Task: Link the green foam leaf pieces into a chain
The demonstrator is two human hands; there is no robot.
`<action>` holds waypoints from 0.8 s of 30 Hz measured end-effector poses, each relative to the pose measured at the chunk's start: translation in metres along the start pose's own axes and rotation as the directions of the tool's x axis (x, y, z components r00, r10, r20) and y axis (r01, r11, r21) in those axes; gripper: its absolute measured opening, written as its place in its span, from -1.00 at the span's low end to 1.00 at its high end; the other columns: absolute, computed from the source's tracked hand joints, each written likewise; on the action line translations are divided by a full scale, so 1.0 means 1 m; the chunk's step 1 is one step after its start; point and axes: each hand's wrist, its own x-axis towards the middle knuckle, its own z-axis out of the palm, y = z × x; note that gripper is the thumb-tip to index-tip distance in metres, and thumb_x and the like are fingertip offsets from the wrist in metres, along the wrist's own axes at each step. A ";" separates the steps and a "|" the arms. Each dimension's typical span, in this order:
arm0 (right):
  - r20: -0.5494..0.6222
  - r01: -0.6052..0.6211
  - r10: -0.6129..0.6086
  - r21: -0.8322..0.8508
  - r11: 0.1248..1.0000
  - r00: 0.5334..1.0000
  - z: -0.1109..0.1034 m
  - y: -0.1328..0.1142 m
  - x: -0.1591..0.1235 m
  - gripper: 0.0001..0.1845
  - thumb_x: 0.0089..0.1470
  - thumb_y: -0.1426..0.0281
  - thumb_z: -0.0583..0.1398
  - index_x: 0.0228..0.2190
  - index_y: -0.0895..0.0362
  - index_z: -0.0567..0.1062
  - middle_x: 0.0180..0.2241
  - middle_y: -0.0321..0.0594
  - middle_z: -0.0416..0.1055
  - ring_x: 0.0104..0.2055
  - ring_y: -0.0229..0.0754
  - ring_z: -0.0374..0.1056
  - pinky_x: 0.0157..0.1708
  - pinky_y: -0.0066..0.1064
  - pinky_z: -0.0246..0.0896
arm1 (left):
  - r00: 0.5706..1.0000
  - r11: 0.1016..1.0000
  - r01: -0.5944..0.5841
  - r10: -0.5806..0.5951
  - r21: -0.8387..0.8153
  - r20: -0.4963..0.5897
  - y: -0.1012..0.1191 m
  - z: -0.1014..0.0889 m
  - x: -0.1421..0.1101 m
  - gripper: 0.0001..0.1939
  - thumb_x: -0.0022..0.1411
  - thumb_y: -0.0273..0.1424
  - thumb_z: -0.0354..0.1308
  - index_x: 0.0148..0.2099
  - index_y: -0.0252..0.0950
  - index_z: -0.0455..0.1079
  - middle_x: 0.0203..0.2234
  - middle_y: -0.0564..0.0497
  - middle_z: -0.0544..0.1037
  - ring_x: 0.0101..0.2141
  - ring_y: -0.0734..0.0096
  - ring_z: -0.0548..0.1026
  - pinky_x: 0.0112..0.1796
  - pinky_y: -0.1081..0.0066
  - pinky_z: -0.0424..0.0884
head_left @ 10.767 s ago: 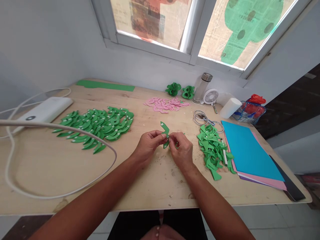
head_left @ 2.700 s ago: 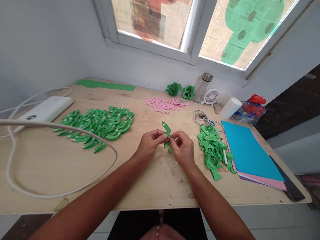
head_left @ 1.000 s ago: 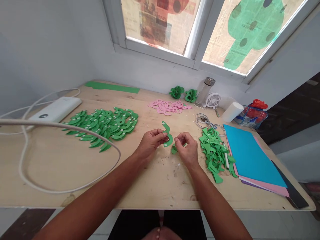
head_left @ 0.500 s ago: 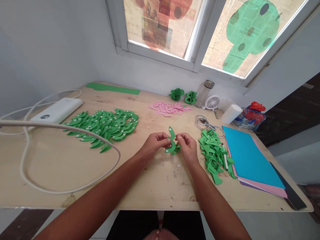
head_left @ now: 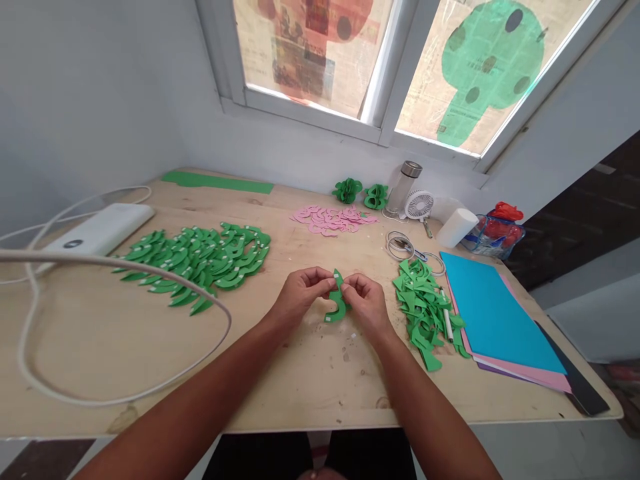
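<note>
Over the middle of the wooden table, a curvy green cut-out (head_left: pixel 337 310) with small white squares on it stands between my two hands. My left hand (head_left: pixel 304 292) pinches its upper left side between thumb and fingers. My right hand (head_left: pixel 367 303) is closed at its upper right edge, fingertips on the same piece. Whether a second layer lies behind it I cannot tell. To the left spreads a large pile of similar green cut-outs (head_left: pixel 200 260) with white squares. On the right lies a heap of green scraps (head_left: pixel 423 307), with a white pen (head_left: pixel 447 319) on it.
Pink cut-outs (head_left: pixel 330 220) and two green layered ornaments (head_left: pixel 347 191) are at the back, beside a bottle (head_left: pixel 400 190) and small fan (head_left: pixel 419 205). Scissors (head_left: pixel 403 245) lie behind the scraps. Blue sheets (head_left: pixel 500 313) are at right. A white cable (head_left: pixel 165 273) loops across the left.
The green cut-out has come down slightly, and my right fingertips have moved in against its edge. Another green piece seen below my right fingers before no longer shows separately. The view has shifted slightly.
</note>
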 end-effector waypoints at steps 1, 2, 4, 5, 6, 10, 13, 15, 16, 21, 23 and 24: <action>0.005 0.004 -0.004 -0.004 1.000 1.000 0.000 0.000 0.000 -0.85 -0.13 0.31 0.17 -0.56 0.15 0.38 -0.64 -0.38 0.24 -0.60 -0.36 0.10 -0.61 -0.52 -0.02 | 1.000 1.000 -0.005 0.005 0.008 -0.011 0.000 0.000 0.000 -0.87 -0.09 -0.34 0.25 -0.50 -0.30 0.44 -0.62 0.05 0.43 -0.55 0.47 0.34 -0.47 0.48 0.30; 0.006 0.009 -0.009 -0.006 1.000 1.000 0.001 0.001 0.000 -0.86 -0.13 0.32 0.17 -0.55 0.15 0.38 -0.63 -0.38 0.25 -0.59 -0.36 0.11 -0.61 -0.52 -0.01 | 1.000 1.000 -0.009 0.009 0.015 -0.016 0.000 0.000 0.000 -0.87 -0.09 -0.34 0.25 -0.52 -0.30 0.43 -0.63 0.06 0.42 -0.56 0.47 0.34 -0.47 0.48 0.29; 0.004 0.016 -0.016 -0.006 1.000 1.000 0.001 0.002 0.000 -0.86 -0.12 0.32 0.17 -0.53 0.15 0.39 -0.60 -0.35 0.28 -0.58 -0.34 0.13 -0.60 -0.52 0.01 | 1.000 1.000 -0.008 0.008 0.027 -0.003 -0.001 0.001 -0.001 -0.86 -0.09 -0.33 0.25 -0.52 -0.30 0.42 -0.63 0.06 0.43 -0.55 0.46 0.35 -0.47 0.47 0.30; 0.000 0.017 -0.017 -0.002 1.000 1.000 0.001 0.002 0.001 -0.86 -0.13 0.32 0.17 -0.53 0.15 0.39 -0.59 -0.35 0.29 -0.57 -0.34 0.15 -0.60 -0.52 0.02 | 1.000 0.999 -0.003 0.003 0.032 0.010 -0.001 0.002 -0.001 -0.85 -0.09 -0.33 0.25 -0.52 -0.31 0.42 -0.63 0.05 0.43 -0.55 0.45 0.36 -0.47 0.47 0.30; -0.005 0.017 -0.017 0.005 1.000 1.000 0.000 0.003 0.001 -0.86 -0.13 0.32 0.17 -0.52 0.15 0.39 -0.58 -0.34 0.30 -0.57 -0.34 0.16 -0.60 -0.52 0.03 | 1.000 0.999 0.001 -0.002 0.036 0.020 -0.001 0.002 -0.001 -0.85 -0.10 -0.32 0.26 -0.52 -0.31 0.42 -0.63 0.05 0.44 -0.55 0.45 0.36 -0.47 0.47 0.29; -0.010 0.009 -0.009 0.028 1.000 1.000 0.000 0.006 0.002 -0.87 -0.14 0.33 0.18 -0.52 0.15 0.38 -0.57 -0.35 0.31 -0.56 -0.34 0.18 -0.58 -0.52 0.06 | 1.000 0.999 0.006 -0.007 0.045 0.020 -0.002 0.005 -0.003 -0.84 -0.11 -0.33 0.27 -0.53 -0.31 0.41 -0.63 0.06 0.44 -0.56 0.47 0.36 -0.48 0.49 0.27; -0.004 0.013 -0.012 0.030 0.999 1.000 -0.001 0.008 0.002 -0.88 -0.14 0.34 0.18 -0.52 0.15 0.38 -0.57 -0.35 0.30 -0.56 -0.35 0.17 -0.58 -0.52 0.06 | 1.000 0.998 0.001 -0.002 0.062 0.012 -0.002 0.006 -0.004 -0.85 -0.10 -0.34 0.26 -0.53 -0.31 0.41 -0.64 0.07 0.44 -0.56 0.47 0.35 -0.49 0.49 0.27; -0.009 0.016 -0.016 0.020 1.000 1.000 -0.001 0.009 0.002 -0.87 -0.14 0.34 0.18 -0.52 0.15 0.38 -0.58 -0.36 0.30 -0.57 -0.35 0.17 -0.59 -0.52 0.05 | 1.000 0.997 -0.005 0.004 0.072 0.014 -0.002 0.006 -0.004 -0.86 -0.10 -0.34 0.26 -0.53 -0.31 0.40 -0.64 0.07 0.44 -0.56 0.47 0.35 -0.49 0.48 0.27; -0.012 0.017 -0.016 0.013 1.000 1.000 -0.001 0.009 0.002 -0.87 -0.14 0.33 0.18 -0.53 0.15 0.38 -0.59 -0.36 0.30 -0.58 -0.35 0.16 -0.60 -0.53 0.04 | 1.000 0.997 -0.009 0.008 0.073 0.016 -0.001 0.006 -0.004 -0.86 -0.11 -0.34 0.26 -0.53 -0.30 0.40 -0.64 0.06 0.44 -0.56 0.46 0.35 -0.48 0.48 0.28; 0.013 0.003 -0.003 -0.025 1.000 1.000 -0.001 0.009 0.002 -0.85 -0.14 0.32 0.17 -0.55 0.15 0.37 -0.61 -0.36 0.29 -0.60 -0.36 0.13 -0.63 -0.53 0.01 | 1.000 0.998 -0.026 0.026 0.062 -0.005 0.000 0.004 -0.002 -0.83 -0.09 -0.30 0.24 -0.50 -0.30 0.41 -0.64 0.06 0.42 -0.55 0.44 0.36 -0.47 0.46 0.30; 0.022 0.004 -0.003 -0.048 0.999 1.000 0.000 0.009 0.002 -0.86 -0.14 0.32 0.17 -0.57 0.15 0.37 -0.63 -0.37 0.27 -0.62 -0.37 0.10 -0.64 -0.53 -0.01 | 0.999 0.996 -0.038 0.040 0.080 -0.027 0.000 0.004 -0.001 -0.82 -0.08 -0.28 0.23 -0.53 -0.30 0.40 -0.67 0.06 0.40 -0.56 0.44 0.34 -0.47 0.47 0.28; 0.024 0.006 -0.004 -0.056 0.998 1.000 0.000 0.009 0.002 -0.86 -0.14 0.32 0.17 -0.57 0.15 0.37 -0.63 -0.38 0.26 -0.62 -0.37 0.09 -0.64 -0.53 -0.02 | 0.998 0.995 -0.044 0.047 0.092 -0.038 0.000 0.004 -0.001 -0.82 -0.08 -0.28 0.23 -0.54 -0.30 0.39 -0.68 0.07 0.40 -0.57 0.45 0.34 -0.48 0.47 0.27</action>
